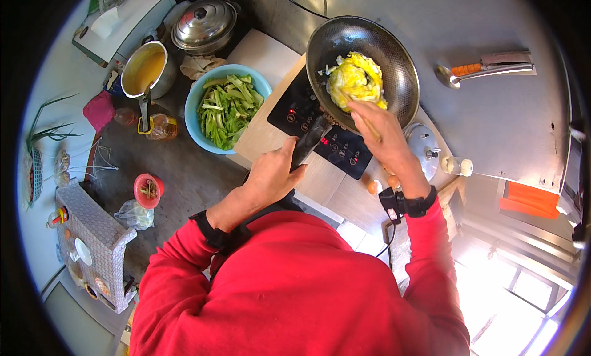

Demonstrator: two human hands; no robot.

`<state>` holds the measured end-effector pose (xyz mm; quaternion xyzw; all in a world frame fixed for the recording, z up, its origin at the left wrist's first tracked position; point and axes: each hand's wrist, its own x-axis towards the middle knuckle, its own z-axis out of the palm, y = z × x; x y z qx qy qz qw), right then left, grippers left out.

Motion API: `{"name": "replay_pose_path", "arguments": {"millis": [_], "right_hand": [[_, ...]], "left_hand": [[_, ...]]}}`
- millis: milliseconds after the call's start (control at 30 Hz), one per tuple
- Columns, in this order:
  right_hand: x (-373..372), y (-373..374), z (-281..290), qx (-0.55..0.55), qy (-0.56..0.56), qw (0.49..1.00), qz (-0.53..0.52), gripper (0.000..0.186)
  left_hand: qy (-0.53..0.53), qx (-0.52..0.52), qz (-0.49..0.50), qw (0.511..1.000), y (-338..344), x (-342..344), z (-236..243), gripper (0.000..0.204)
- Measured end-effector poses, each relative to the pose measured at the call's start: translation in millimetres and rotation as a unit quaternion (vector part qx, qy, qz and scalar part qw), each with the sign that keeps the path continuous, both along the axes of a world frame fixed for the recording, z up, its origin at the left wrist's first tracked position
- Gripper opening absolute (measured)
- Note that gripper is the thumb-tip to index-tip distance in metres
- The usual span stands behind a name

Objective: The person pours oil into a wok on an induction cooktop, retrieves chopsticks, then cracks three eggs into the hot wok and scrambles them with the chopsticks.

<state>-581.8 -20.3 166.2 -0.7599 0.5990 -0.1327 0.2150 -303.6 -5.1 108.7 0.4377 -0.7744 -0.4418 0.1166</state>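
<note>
My left hand (269, 176) is closed around the black handle (309, 144) of a dark wok (399, 67). The wok is over a black induction cooktop (337, 148), whose red lights are lit. Yellow and white cooked egg (357, 80) lies bunched in the wok. Over its near rim reaches my right hand (383, 131), closed on a wooden-handled cooking utensil (372, 129); its working end is hidden at the egg. Brown eggs (373, 187) and a silver pot lid (421, 148) are beside my right wrist.
Cut green vegetables (229, 107) fill a light blue bowl (192, 113) left of the cooktop. Behind it stand a lidded steel pot (203, 27) and a pot of yellowish liquid (161, 79). A ladle (447, 76) and cleaver (506, 59) lie on the right counter, near a small jar (455, 166).
</note>
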Motion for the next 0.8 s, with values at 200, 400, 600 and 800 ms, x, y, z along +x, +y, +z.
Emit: {"name": "replay_pose_path", "arguments": {"millis": [200, 400, 600, 800], "right_hand": [[-16, -2, -3, -0.096, 0.059, 0.988, -0.105, 0.024], [-24, 9, -9, -0.152, 0.004, 0.988, -0.022, 0.024], [-36, 24, -13, -0.096, 0.028, 0.991, -0.086, 0.026], [-45, 31, -19, -0.072, 0.038, 0.992, -0.098, 0.028]], "left_hand": [[0.017, -0.017, -0.004, 1.000, 0, 2, -3, 0.055], [0.028, -0.054, -0.011, 0.998, -10, 3, 4, 0.057], [0.021, -0.406, -0.003, 0.914, 11, 3, 25, 0.062], [0.054, -0.318, -0.250, 0.913, 36, -39, -21, 0.026]]}}
